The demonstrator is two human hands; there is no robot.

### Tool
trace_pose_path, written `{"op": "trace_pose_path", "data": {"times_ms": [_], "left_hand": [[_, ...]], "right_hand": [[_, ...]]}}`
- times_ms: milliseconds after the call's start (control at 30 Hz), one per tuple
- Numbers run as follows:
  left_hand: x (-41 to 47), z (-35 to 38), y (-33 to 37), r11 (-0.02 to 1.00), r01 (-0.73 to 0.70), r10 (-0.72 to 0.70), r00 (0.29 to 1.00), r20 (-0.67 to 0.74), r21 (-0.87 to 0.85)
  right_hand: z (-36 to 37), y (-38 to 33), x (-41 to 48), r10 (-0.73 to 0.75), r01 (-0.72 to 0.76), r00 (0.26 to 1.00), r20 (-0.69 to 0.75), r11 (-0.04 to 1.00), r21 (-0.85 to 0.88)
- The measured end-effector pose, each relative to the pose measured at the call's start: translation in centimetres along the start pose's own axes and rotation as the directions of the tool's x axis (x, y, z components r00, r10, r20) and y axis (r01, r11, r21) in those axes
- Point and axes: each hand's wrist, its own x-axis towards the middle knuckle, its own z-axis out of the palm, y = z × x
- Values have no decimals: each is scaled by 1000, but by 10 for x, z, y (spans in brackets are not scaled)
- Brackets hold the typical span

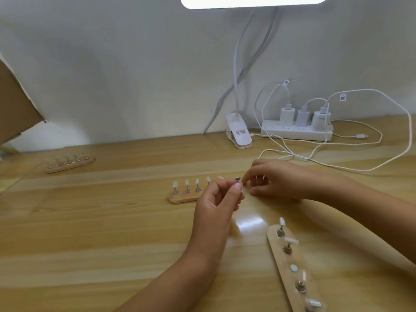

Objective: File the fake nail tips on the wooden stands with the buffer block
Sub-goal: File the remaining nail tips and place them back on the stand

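Observation:
A wooden stand [180, 198] lies mid-table with several white nail tips [186, 182] upright on metal pegs; its right end is hidden behind my hands. My left hand [217, 199] pinches a small metal peg with a nail tip [236, 179] between thumb and fingers, just above that stand's right end. My right hand [273, 180] rests on the table beside it, fingers curled under, the index fingertip at the peg. A second stand [284, 262] with tips lies near right. A third stand [69, 164] sits far left. No buffer block is in view.
A clip lamp [239, 131] stands at the back, its lit head overhead. A power strip [295, 131] with chargers and looping white cables [382, 158] fills the back right. A cardboard flap [15, 109] juts in at left. The table [101, 233] is wooden.

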Motion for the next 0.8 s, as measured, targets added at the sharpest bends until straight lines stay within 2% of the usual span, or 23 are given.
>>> {"op": "trace_pose_path", "data": {"times_ms": [167,300,400,533,800], "left_hand": [[0,1,0,998,17,-19,999,39,53],[0,2,-1,995,18,-26,996,82,94],[0,0,-2,995,14,-23,996,90,104],[0,1,-1,995,7,-18,995,102,104],[1,0,-1,996,30,-37,996,79,88]], "right_hand": [[5,4,0,19,-14,998,-66,997,79],[3,5,-1,63,-57,997,-51,994,98],[5,8,-3,101,-89,993,-56,977,192],[13,11,-5,141,-115,978,-153,980,165],[15,12,-4,137,-104,978,-158,974,201]]}}
